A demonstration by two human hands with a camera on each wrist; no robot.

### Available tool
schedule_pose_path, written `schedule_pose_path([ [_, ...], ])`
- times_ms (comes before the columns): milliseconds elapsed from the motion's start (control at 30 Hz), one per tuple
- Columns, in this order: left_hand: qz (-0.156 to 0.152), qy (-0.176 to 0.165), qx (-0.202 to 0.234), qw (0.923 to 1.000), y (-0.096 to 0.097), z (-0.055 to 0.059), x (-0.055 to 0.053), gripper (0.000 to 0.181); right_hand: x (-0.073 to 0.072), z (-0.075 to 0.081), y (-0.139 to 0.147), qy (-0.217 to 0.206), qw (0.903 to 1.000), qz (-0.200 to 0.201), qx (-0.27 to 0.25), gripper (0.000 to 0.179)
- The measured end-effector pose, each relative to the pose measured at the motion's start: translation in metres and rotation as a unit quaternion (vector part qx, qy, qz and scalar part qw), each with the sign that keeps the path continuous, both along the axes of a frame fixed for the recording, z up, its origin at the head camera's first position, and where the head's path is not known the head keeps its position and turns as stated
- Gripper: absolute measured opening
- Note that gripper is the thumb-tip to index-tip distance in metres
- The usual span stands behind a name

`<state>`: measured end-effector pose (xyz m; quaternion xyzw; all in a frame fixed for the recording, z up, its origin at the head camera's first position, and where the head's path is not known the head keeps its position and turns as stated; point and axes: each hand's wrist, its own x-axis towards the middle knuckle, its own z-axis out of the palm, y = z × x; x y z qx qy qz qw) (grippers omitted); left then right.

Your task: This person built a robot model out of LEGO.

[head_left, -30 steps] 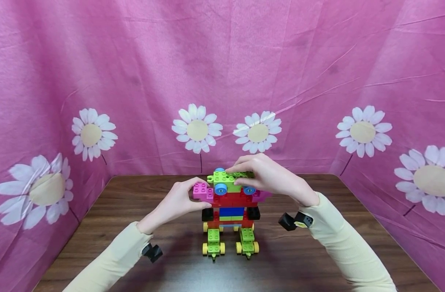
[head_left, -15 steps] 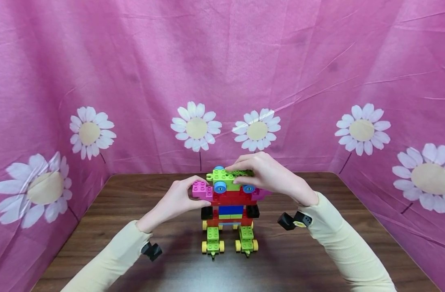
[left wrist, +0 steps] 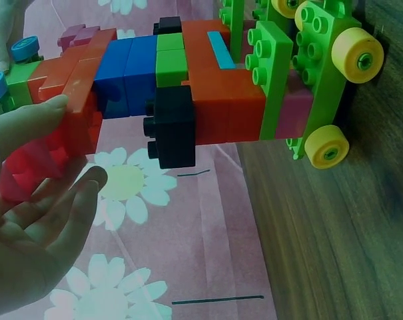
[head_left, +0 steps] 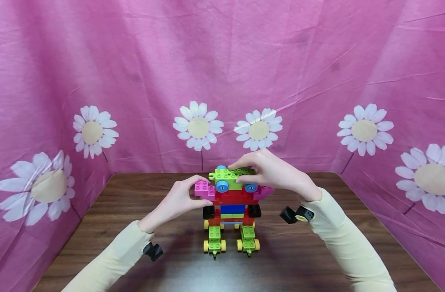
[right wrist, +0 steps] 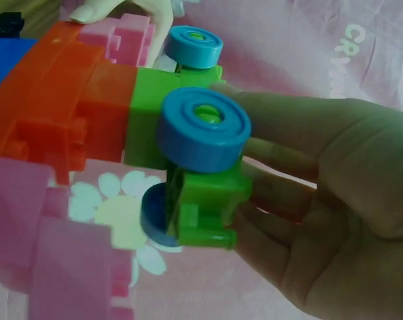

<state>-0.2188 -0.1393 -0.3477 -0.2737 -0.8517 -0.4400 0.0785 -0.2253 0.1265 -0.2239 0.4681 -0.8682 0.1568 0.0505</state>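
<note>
A figure of large toy bricks stands upright on the table, with red bricks (head_left: 237,198), blue bricks (head_left: 232,209) and black side bricks (head_left: 254,211). Its legs end in green wheeled bases (head_left: 248,233) with yellow wheels. My left hand (head_left: 178,198) holds the figure at its side, around the pink bricks (head_left: 202,187); in the left wrist view the thumb lies on a red brick (left wrist: 81,87). On top sits a green wheeled base (head_left: 224,175) with blue wheels (right wrist: 204,130). My right hand (head_left: 271,172) grips that base from above, its fingers partly hidden behind it.
The brown wooden table (head_left: 134,227) extends on both sides of the figure. A pink cloth (head_left: 222,61) printed with white daisies hangs at the back and sides. Black wrist cameras (head_left: 153,251) sit on both sleeves.
My right hand has shifted very slightly upward on the green wheeled base. The left hand keeps its hold, and the brick figure stands in the same place.
</note>
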Motion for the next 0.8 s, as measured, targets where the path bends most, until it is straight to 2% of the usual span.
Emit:
schedule_pose_path([
  [100,-0.001,-0.004,0.010,0.9999,0.000,-0.001,0.000,0.053,0.002,0.000,0.001,-0.002,0.9998,-0.017,-0.005,0.040],
  [200,-0.001,-0.008,0.020,0.9998,0.000,-0.002,0.000,0.055,0.003,-0.001,0.001,0.004,0.9998,-0.017,-0.011,0.040],
  [467,0.017,0.014,0.005,0.9997,0.003,-0.002,-0.004,0.041,-0.002,-0.003,0.001,0.016,0.9995,-0.019,-0.021,0.038],
  [600,0.022,0.019,0.005,0.9996,0.004,-0.003,-0.011,0.042,-0.006,-0.004,0.000,0.015,0.9990,-0.030,-0.030,0.037],
  [800,0.032,-0.014,0.014,0.9993,0.005,-0.003,-0.027,0.043,-0.016,-0.009,-0.003,0.021,0.9975,-0.051,-0.044,0.035],
])
